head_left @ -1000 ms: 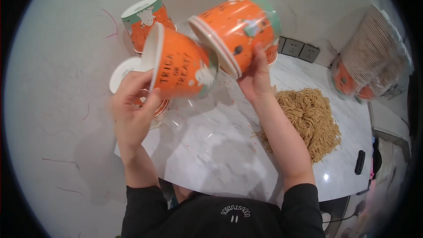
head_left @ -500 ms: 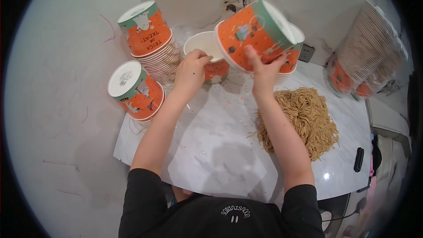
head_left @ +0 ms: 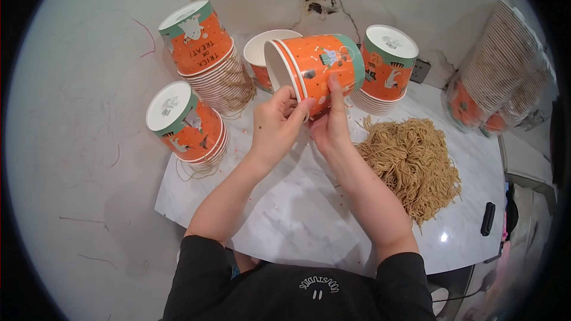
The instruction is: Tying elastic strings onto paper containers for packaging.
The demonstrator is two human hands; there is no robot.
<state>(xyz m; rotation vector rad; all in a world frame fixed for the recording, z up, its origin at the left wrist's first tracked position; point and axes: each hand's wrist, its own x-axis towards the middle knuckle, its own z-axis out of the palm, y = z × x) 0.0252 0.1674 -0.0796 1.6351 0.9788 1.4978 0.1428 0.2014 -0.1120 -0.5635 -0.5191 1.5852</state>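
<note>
Over the marble table (head_left: 285,226), beside a noodle heap (head_left: 410,163), left hand (head_left: 275,123) and right hand (head_left: 331,125) both grip nested orange paper cups (head_left: 312,71) sideways

On the white marble worktop (head_left: 309,226) in front of me, a heap of thin brown noodles (head_left: 410,163) lies to my right. Behind it stands a short stack of upturned orange cups (head_left: 386,68), and at the far right a long sleeve of nested cups (head_left: 499,77) leans on its side in clear wrap. To my left, one upturned stack (head_left: 185,122) sits near the edge, with a taller, leaning stack (head_left: 208,56) behind it. A single open cup (head_left: 262,62) stands upright at the back. A small black remote-like object (head_left: 488,219) lies near the right edge. A wall socket (head_left: 420,71) shows behind.
</note>
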